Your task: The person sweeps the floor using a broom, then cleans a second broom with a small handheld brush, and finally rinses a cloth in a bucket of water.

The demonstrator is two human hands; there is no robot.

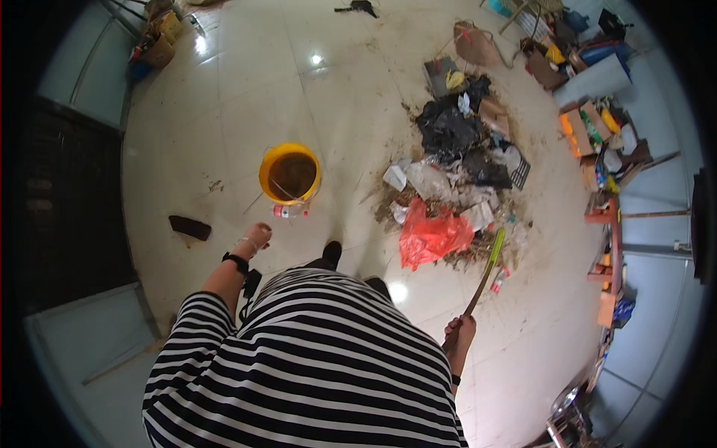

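"Green covers the far end of the tool [484, 280], and your right hand [459, 329] is clamped around its dark handle, out at your right side."

"And your left hand [258, 236]?"

"It is well apart from the right one, out in front of you on the left, fingers curled inward. How tightly they fold, or whether they hold anything, I cannot tell."

"Where does the tool's green end lie?"

"At the near right edge of the rubbish pile [448, 185], close to the red plastic bag [432, 233]. I cannot tell whether it touches the litter. A clear bottle [500, 281] lies on the floor near it, and black bags [447, 125] are heaped farther up the pile."

"What is around your left hand, then?"

"Beyond it stands a yellow bucket [264, 179], upright, with something brown inside. A second bottle [290, 212], red-labelled, lies just beside the bucket on your side. Farther left, a dark brown block [190, 227] rests on the pale tiled floor [216, 142]."
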